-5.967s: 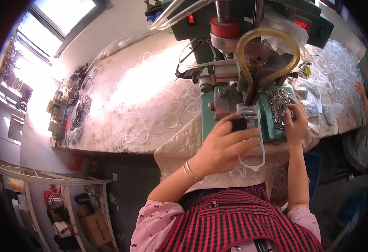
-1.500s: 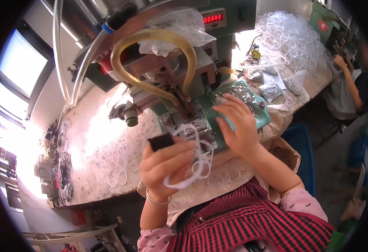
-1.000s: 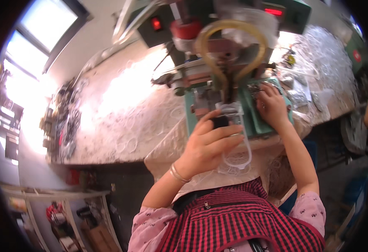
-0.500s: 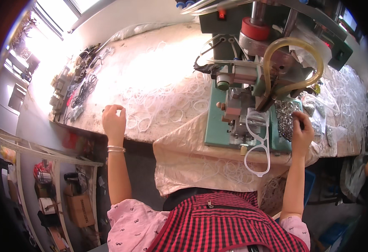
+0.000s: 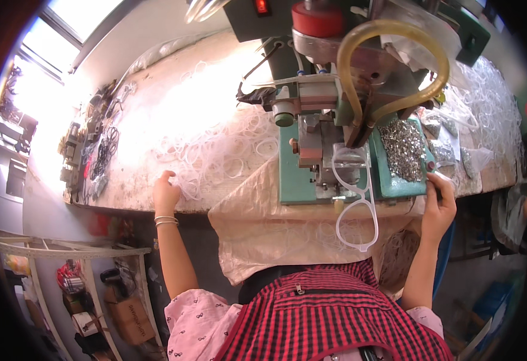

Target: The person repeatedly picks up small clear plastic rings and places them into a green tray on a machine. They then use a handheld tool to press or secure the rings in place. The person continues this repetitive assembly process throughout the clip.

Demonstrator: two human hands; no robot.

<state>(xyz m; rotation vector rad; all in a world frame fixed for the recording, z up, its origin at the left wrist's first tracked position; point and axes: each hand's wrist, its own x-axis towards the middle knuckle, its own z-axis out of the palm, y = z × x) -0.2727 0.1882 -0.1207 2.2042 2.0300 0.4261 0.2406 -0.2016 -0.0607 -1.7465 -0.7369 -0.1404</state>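
My left hand (image 5: 166, 194) is at the table's near edge, beside a loose pile of clear spectacle frames (image 5: 200, 147). Its fingers are curled in; whatever they hold, if anything, is hidden. My right hand (image 5: 439, 204) is by the right edge of a green tray (image 5: 391, 188) filled with small shiny metal pieces (image 5: 403, 147). Thumb and forefinger are drawn together there, near a small dark red spot (image 5: 430, 165); I cannot make out anything between them. A white spectacle frame (image 5: 359, 224) hangs down from the front of the green bench machine (image 5: 289, 156), one rim below the other.
A bent yellow hose (image 5: 395, 30) arches over the machine. Cables and small dark parts (image 5: 103, 150) lie at the table's left end. More clear frames (image 5: 489, 114) are heaped at the right. Tan cloth (image 5: 245, 231) drapes off the front edge, and a shelf rack (image 5: 77, 248) stands lower left.
The whole view has shifted. My right hand has moved from over the metal pieces to the tray's right edge. My left hand has come closer to the near loops of the pile.
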